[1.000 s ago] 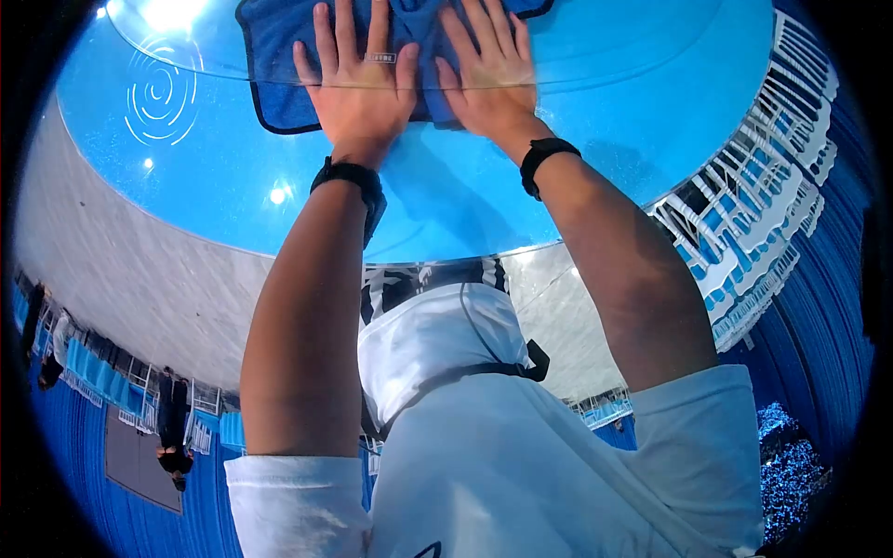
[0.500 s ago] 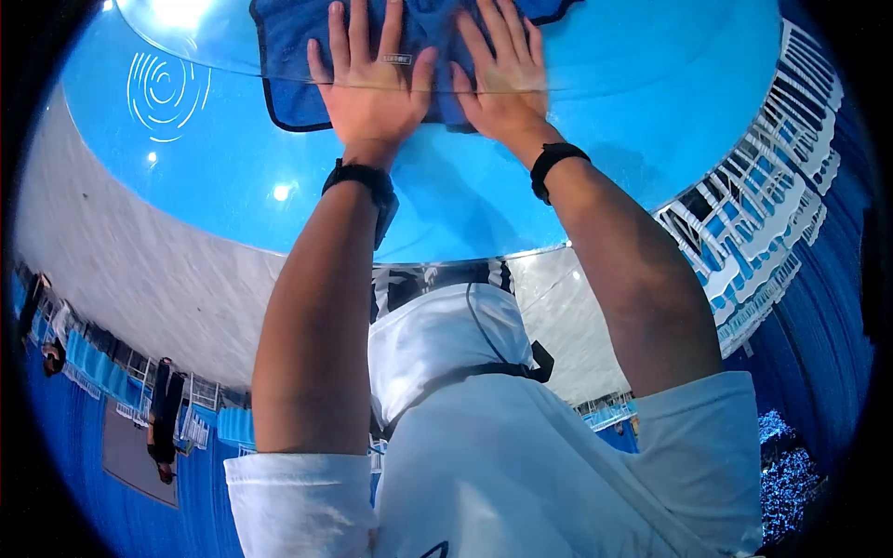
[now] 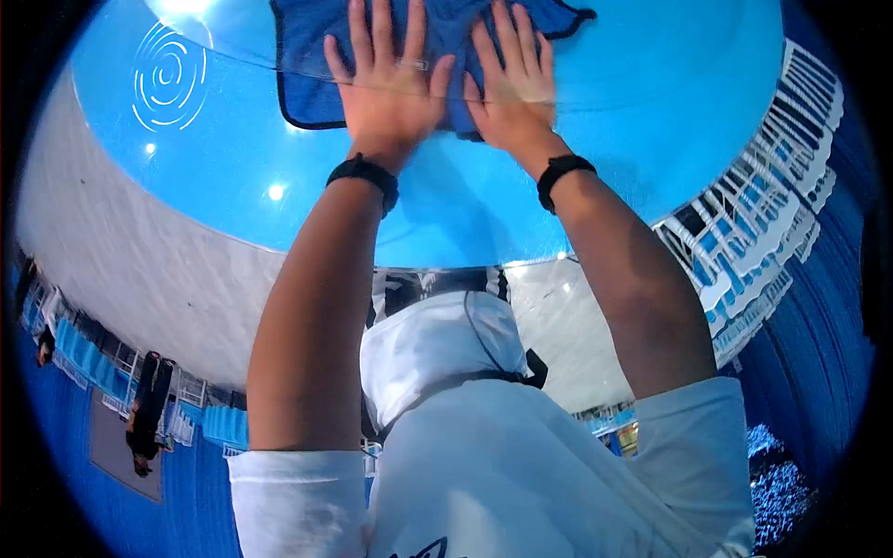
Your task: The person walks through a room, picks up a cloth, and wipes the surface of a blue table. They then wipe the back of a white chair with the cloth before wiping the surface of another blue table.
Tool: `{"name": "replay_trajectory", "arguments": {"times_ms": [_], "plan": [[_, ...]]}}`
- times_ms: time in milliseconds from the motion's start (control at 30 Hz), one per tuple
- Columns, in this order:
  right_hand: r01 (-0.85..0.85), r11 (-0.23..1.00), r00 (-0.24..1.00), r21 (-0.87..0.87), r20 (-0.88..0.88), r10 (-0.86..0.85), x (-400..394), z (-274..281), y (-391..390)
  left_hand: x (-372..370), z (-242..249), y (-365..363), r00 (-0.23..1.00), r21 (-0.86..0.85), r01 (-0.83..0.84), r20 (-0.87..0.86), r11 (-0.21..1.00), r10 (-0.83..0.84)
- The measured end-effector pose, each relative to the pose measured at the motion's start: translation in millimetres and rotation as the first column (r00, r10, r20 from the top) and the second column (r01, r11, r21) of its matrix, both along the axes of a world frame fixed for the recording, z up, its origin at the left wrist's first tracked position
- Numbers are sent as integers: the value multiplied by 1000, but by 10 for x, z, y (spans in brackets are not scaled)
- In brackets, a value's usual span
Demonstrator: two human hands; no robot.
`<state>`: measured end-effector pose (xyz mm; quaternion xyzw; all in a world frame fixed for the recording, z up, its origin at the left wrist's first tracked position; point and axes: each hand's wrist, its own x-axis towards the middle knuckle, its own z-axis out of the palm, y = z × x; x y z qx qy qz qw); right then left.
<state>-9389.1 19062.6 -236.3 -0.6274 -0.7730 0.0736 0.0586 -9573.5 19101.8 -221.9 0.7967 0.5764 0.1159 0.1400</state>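
A dark blue cloth (image 3: pixel 312 65) with a black hem lies spread on a glossy, round, light blue tabletop (image 3: pixel 233 167). My left hand (image 3: pixel 391 88) lies flat on the cloth with its fingers spread and a ring on one finger. My right hand (image 3: pixel 512 88) presses flat on the cloth right beside it, fingers apart too. Neither hand curls around the fabric. Each wrist carries a black band (image 3: pixel 365 172). Both arms reach straight out from my white shirt (image 3: pixel 521 465). The cloth's far part is cut off by the top of the picture.
A white swirl mark (image 3: pixel 167 74) sits on the tabletop to the left of the cloth. Grey floor (image 3: pixel 121 270) surrounds the table. White and blue racks (image 3: pixel 753 214) line the right side. A person in dark clothes (image 3: pixel 147 409) stands far off at the left.
Both hands and the cloth under them have slid a little to the right across the tabletop. The hands stay flat and side by side.
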Motion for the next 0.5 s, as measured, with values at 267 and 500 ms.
{"name": "replay_trajectory", "arguments": {"times_ms": [267, 500], "plan": [[-46, 994, 995, 100, 95, 37, 7, -162, 39, -9, -299, -34, 999, 137, -30, 24, 990, 27], [-76, 987, 987, 143, 149, 55, -148, -351, -231, -110, -299, -763, 995, -23, -92, 45, 995, 93]]}}
